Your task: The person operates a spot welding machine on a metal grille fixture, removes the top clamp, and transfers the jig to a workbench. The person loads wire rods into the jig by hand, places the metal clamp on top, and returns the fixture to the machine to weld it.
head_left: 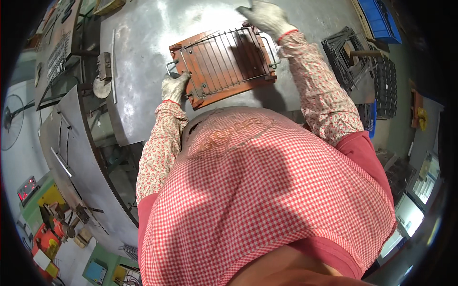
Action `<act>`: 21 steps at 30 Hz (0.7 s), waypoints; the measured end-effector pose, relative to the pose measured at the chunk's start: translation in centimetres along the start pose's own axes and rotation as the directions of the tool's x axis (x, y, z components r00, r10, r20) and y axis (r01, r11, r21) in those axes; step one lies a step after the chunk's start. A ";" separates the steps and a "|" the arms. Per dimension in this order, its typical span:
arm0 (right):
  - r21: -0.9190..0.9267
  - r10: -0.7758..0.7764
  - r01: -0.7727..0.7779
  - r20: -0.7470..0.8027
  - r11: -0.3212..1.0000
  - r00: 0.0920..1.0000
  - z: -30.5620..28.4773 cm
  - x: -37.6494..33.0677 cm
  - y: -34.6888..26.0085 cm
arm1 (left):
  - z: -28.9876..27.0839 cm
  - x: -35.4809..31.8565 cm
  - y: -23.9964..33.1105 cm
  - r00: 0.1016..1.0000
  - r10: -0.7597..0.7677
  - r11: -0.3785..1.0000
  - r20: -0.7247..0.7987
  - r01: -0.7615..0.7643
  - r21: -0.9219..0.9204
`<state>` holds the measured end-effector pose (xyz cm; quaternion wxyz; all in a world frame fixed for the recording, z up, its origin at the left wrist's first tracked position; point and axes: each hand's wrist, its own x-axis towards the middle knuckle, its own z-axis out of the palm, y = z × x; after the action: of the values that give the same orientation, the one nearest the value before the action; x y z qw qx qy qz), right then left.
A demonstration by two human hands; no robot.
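Note:
A reddish-brown board lies on the metal tabletop, with a wire rack of parallel rods on top. The rack has a bent wire handle at each end. My left hand, in a pale work glove with dark fingertips, is closed at the left end of the rack, near its handle; its thumb lies over the edge and the other fingers are partly hidden. Beyond the far right corner, my right hand, gloved too, reaches leftward with its fingers stretched out and slightly blurred. Nothing shows in it.
Bundled dark wire frames lie at the right of the metal table. A blue bin is at the far right. To the left are a metal block, a long thin rod and a lower metal bench.

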<state>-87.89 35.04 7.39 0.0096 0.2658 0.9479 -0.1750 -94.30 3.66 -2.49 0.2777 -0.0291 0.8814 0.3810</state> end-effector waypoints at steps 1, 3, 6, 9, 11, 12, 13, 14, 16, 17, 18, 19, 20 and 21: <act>0.007 -0.015 0.016 -0.097 1.000 0.995 0.4 -0.9 2.5 | 0.0 -0.1 -0.3 1.000 -0.009 0.998 0.027 0.010 -0.060; 0.163 0.080 -0.078 -0.002 0.984 0.997 1.6 -3.0 6.9 | -0.1 0.5 -2.2 0.999 -0.006 0.992 0.045 0.012 -0.127; 0.161 0.056 -0.138 0.432 0.977 0.900 3.7 -8.3 10.5 | -0.6 -0.2 -4.0 0.988 -0.019 0.855 0.154 0.096 -0.509; 0.067 0.113 -0.227 0.711 0.972 0.694 7.6 -13.5 9.3 | -1.1 -0.8 -4.5 0.987 -0.018 0.892 0.162 0.089 -0.444; 0.275 0.073 -0.405 0.744 0.872 0.664 10.1 -16.1 7.8 | -1.3 -0.7 -5.2 0.974 0.002 0.972 0.226 0.051 -0.228; 0.409 0.048 -0.502 0.738 0.762 0.673 10.8 -16.8 7.2 | -0.7 -2.6 -2.7 0.980 0.058 0.994 0.190 -0.039 -0.102; 0.490 0.046 -0.600 0.750 0.632 0.660 13.0 -16.9 7.9 | -0.6 -4.0 0.1 0.979 -0.027 1.000 0.200 0.024 0.020; 0.557 0.018 -0.664 0.759 0.499 0.651 14.2 -16.3 7.7 | 0.3 -2.0 -3.1 0.987 0.025 0.998 0.157 -0.016 -0.058; 0.641 0.026 -0.722 0.752 -0.260 0.659 11.6 -16.4 5.6 | 0.9 -2.0 -0.3 0.945 -0.003 0.990 0.327 0.048 -0.130; 0.733 0.136 -0.607 0.665 -0.307 0.734 13.0 -15.4 6.2 | 2.3 -0.9 -0.1 0.955 -0.002 0.998 0.298 0.022 -0.061; 0.805 0.246 -0.489 0.576 -0.336 0.779 13.5 -14.7 6.6 | 3.2 -1.1 1.4 0.964 -0.013 1.000 0.267 0.012 0.006; 0.861 0.237 -0.418 0.488 -0.290 0.840 13.3 -13.6 8.0 | 4.1 -0.7 3.3 0.933 -0.006 0.998 0.361 -0.019 0.067; 0.835 0.255 -0.510 0.549 -0.207 0.796 10.6 -12.0 7.6 | 4.3 -1.6 6.6 0.894 -0.027 0.991 0.447 -0.034 0.128; 0.852 0.180 -0.466 0.511 -0.239 0.841 9.5 -11.3 8.1 | 4.1 -2.7 9.7 0.864 0.065 0.977 0.499 -0.156 0.144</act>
<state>-74.80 32.69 -2.96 -0.0532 0.4035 0.3764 -0.8323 -92.63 12.95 2.96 0.4720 0.1445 0.8124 0.3103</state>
